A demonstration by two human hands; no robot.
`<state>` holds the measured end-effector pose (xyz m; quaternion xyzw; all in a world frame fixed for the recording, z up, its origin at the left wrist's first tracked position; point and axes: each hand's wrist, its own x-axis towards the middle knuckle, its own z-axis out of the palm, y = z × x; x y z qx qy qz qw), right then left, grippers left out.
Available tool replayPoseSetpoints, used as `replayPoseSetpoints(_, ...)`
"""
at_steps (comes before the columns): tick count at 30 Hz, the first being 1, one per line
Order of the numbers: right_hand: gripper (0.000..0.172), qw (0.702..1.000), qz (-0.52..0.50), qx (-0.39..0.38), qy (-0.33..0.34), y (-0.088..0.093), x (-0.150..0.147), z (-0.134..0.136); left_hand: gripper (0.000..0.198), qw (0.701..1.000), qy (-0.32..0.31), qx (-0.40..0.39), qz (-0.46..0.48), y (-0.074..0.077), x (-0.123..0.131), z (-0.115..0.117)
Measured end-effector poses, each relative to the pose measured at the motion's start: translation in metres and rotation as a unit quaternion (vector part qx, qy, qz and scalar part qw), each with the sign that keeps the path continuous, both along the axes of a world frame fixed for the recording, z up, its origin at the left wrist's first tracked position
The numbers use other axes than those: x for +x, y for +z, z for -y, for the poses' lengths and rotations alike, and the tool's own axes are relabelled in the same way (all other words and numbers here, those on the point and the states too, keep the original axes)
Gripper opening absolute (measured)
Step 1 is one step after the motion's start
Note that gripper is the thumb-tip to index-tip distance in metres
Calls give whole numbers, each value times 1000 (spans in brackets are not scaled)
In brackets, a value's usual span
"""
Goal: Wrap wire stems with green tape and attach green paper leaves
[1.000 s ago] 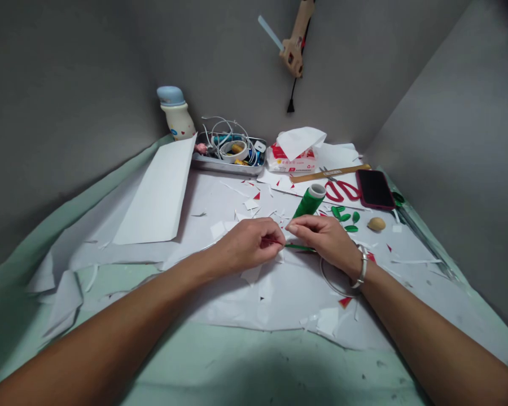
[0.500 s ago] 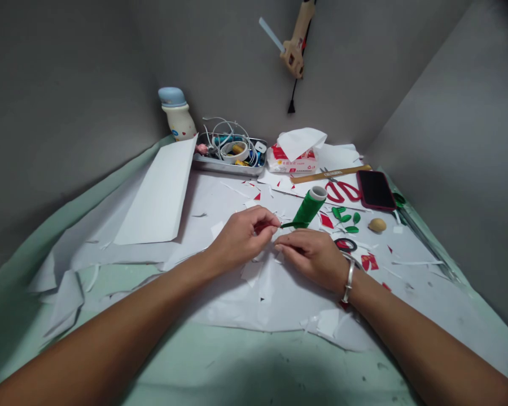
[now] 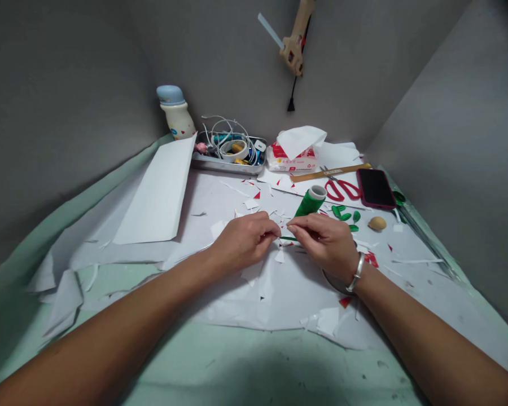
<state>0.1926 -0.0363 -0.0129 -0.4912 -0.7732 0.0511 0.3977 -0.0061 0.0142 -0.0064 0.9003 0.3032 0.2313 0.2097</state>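
Left hand point(image 3: 243, 241) and right hand point(image 3: 324, 241) clamping thin green strip point(image 3: 288, 238) between fingertips, center of frame, just below green spool point(image 3: 310, 203). Risk: strip slipping if pinch loosening; white paper scraps point(image 3: 279, 256) snagging strip.
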Motion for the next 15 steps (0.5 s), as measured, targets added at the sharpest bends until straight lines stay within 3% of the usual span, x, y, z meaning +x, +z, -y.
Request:
replayPoseSetpoints(9, 19, 983, -120, -135, -20, -2, 5, -6, 19, 993, -50, -98, 40, 9, 1, 3)
replayPoseSetpoints(15, 21, 971, -151, -187, -12, -2, 8, -8, 15, 993, -56, -93, 37, 9, 2, 4)
